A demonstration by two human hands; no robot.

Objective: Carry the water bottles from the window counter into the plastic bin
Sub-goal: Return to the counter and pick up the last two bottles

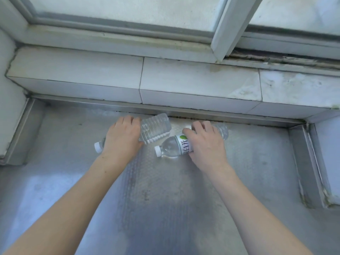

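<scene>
On the metal counter (73,190), close under the tiled ledge (184,80): left hand (122,138) wrapped over the middle of a clear bottle (156,128), fingers curled down over its far side, thumb low on the near side. Lying tilted, ribbed base up and right toward the ledge, white cap (98,147) poking out down-left past the wrist. No label visible on the part that shows. Cannot tell whether lifted or resting on the metal.

Just beside it, right hand (204,142) curled over a second bottle (172,146), fingers hooked over the top and far side, palm covering most of the body. White label (184,144) with a green leaf mark and dark characters, half hidden under the hand. White cap (157,151) pointing left, clear base peeking out right of the knuckles. Bright glint on the counter right below the neck, so down on or barely above the surface. Shoulder of this second bottle very near the ribbed base of the first; touching or not, cannot tell.

Both forearms bare, reaching in from the bottom corners. Behind the ledge, a grimy window frame (230,28) with frosted panes and a dirty sliding track (285,59). Low raised metal rims at the left and right edges of the counter. Plastic bin out of sight.
</scene>
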